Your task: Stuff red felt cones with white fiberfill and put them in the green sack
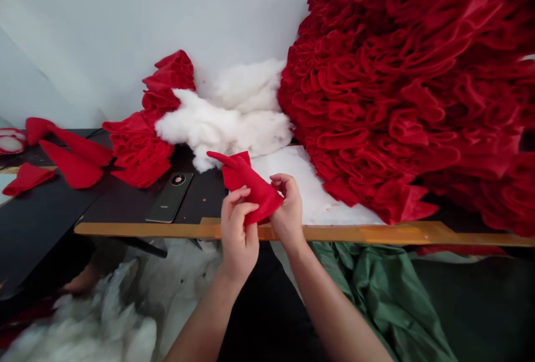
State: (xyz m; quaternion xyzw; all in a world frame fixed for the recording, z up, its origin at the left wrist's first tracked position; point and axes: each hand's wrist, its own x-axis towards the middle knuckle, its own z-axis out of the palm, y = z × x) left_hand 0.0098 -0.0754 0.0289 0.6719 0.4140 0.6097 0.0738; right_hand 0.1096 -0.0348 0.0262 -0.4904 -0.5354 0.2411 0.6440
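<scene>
Between my hands, over the table's front edge, is a red felt piece (pixel 259 190) with a thin pointed strip at its far left end. My left hand (pixel 240 231) grips its near left side, fingers curled against the cloth. On the other side my right hand (pixel 288 206) pinches the right edge between thumb and fingers. White stuffing (pixel 225 128) lies in a fluffy heap just beyond the felt piece. Under the right hand's side spreads a white sheet (pixel 330 206).
A tall mound of red felt pieces (pixel 401 89) fills the right. Smaller stacked felt (pixel 142 145) stands left of the stuffing. Cone-shaped red pieces (pixel 73 164) lie farther left. A phone (pixel 170 197) rests near the taped table edge (pixel 146 230). More stuffing (pixel 92 317) and green fabric (pixel 376 289) are below.
</scene>
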